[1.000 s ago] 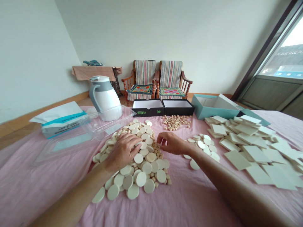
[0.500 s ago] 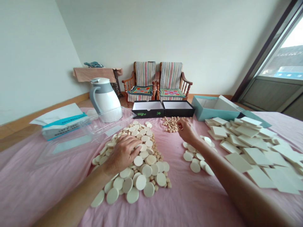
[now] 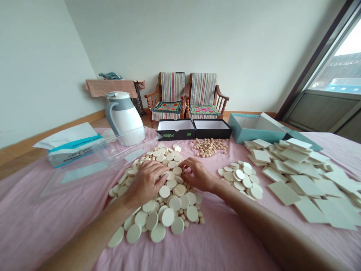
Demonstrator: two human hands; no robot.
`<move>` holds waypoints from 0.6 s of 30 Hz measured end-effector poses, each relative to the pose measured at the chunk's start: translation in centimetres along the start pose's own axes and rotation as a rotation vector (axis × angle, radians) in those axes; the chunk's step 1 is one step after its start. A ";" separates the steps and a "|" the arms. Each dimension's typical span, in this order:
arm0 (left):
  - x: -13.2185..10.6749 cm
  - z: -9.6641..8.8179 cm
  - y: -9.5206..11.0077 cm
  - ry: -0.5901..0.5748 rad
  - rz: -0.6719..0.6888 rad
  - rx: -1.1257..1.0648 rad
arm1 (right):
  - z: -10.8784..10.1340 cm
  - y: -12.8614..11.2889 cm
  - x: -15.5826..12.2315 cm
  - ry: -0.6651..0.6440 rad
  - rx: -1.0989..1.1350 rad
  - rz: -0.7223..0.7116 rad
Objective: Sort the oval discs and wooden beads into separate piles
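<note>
A big heap of pale round discs point(image 3: 166, 203), mixed with small wooden beads, lies on the pink cloth point(image 3: 225, 241) in front of me. My left hand point(image 3: 146, 181) rests palm down on the heap with its fingers spread over the discs. My right hand point(image 3: 197, 174) is at the heap's right edge, fingers curled down onto the small beads there; what they pinch is hidden. A smaller pile of discs point(image 3: 242, 180) lies to the right, and a pile of small beads point(image 3: 209, 146) lies farther back.
Pale square tiles point(image 3: 304, 177) spread over the right side. Two black boxes point(image 3: 194, 128) and a teal box point(image 3: 254, 128) stand at the back. A white jug point(image 3: 124, 117), a clear plastic tray point(image 3: 93, 162) and a tissue pack point(image 3: 70, 145) sit at left. Two chairs point(image 3: 186, 96) stand by the wall.
My right hand went out to the far bead pile half a second ago and has come back to the right edge of the big heap. My left hand has stayed on the heap.
</note>
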State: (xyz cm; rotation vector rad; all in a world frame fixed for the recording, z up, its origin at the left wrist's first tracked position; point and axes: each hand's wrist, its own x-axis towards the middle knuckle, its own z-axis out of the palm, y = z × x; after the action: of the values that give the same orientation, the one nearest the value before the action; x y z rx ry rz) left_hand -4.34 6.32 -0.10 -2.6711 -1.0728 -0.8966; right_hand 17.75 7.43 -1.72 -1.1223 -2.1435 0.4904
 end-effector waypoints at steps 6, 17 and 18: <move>-0.1 0.1 -0.1 0.008 0.001 -0.004 | 0.6 0.3 -0.2 0.047 0.015 0.070; 0.0 0.1 0.0 0.015 0.016 -0.007 | -5.1 5.6 0.6 0.363 -0.320 0.312; 0.0 0.1 0.0 0.015 0.015 -0.007 | -5.6 5.8 0.6 0.405 -0.319 0.330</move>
State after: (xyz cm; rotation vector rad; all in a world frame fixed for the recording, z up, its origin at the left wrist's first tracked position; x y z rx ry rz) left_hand -4.32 6.34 -0.15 -2.6705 -1.0465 -0.9178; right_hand 24.77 11.34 -0.88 -1.6126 -1.7238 0.0466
